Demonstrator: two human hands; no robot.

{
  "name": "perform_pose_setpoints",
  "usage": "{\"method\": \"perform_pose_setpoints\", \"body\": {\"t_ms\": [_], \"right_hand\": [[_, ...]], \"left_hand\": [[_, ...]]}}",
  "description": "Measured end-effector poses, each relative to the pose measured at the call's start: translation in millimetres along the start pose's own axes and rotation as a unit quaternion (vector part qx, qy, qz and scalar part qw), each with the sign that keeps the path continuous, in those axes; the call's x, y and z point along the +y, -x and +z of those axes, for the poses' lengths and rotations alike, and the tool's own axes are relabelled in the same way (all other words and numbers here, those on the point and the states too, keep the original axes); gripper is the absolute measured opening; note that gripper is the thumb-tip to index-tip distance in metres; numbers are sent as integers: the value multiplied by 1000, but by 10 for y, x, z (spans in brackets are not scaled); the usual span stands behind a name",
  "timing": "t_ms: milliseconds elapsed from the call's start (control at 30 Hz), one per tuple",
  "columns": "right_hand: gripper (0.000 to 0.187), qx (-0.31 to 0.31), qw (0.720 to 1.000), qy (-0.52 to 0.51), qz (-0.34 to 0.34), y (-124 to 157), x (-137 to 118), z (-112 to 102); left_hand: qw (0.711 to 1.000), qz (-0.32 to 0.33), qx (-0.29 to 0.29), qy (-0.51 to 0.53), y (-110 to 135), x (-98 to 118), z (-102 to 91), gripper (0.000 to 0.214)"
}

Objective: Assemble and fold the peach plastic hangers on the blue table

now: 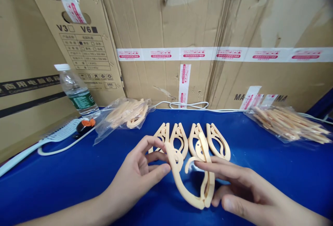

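A beige folding clothes hanger (179, 184) is partly spread between my hands, its two arms joined at the bottom and its small curved hook sticking out in the middle. My left hand (142, 170) has its fingertips and thumb against the upper part of the left arm. My right hand (244, 184) supports the right arm, fingers at its side and behind it, the thumb apart lower down. Behind it, several folded beige hangers (225, 149) lie in a row on the blue tabletop (109, 177); my left fingers and the held hanger partly cover some.
Clear bags of beige hanger pieces lie at back left (125, 113) and back right (288, 123). A water bottle (80, 95), pale hairbrush (54, 135) and small black-and-orange object (85, 125) are at left. A white cable (187, 105) runs before cardboard boxes (161, 21).
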State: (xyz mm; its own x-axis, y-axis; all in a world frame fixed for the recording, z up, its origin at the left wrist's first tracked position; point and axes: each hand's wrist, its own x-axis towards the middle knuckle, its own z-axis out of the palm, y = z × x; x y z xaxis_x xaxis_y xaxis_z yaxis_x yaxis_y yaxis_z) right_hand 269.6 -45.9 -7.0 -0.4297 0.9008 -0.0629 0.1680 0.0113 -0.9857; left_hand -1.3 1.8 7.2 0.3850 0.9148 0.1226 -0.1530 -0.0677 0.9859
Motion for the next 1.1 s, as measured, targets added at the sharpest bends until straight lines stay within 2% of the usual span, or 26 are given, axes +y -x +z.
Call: {"method": "perform_pose_setpoints", "body": {"t_ms": [167,533,833,1100], "right_hand": [[50,-20,1000,-14,1,-8,1,-33],[51,-17,1000,3,-15,-21,-44,-35],[57,-41,995,92,-20,73,-4,-50],[61,-33,994,103,-22,65,-24,-44]], "left_hand": [[998,3,-59,-29,39,-1,1,23],[993,22,-99,-55,95,16,-3,36],[981,-19,-183,-53,163,30,-1,58],[984,-38,-171,-31,136,22,-10,70]]}}
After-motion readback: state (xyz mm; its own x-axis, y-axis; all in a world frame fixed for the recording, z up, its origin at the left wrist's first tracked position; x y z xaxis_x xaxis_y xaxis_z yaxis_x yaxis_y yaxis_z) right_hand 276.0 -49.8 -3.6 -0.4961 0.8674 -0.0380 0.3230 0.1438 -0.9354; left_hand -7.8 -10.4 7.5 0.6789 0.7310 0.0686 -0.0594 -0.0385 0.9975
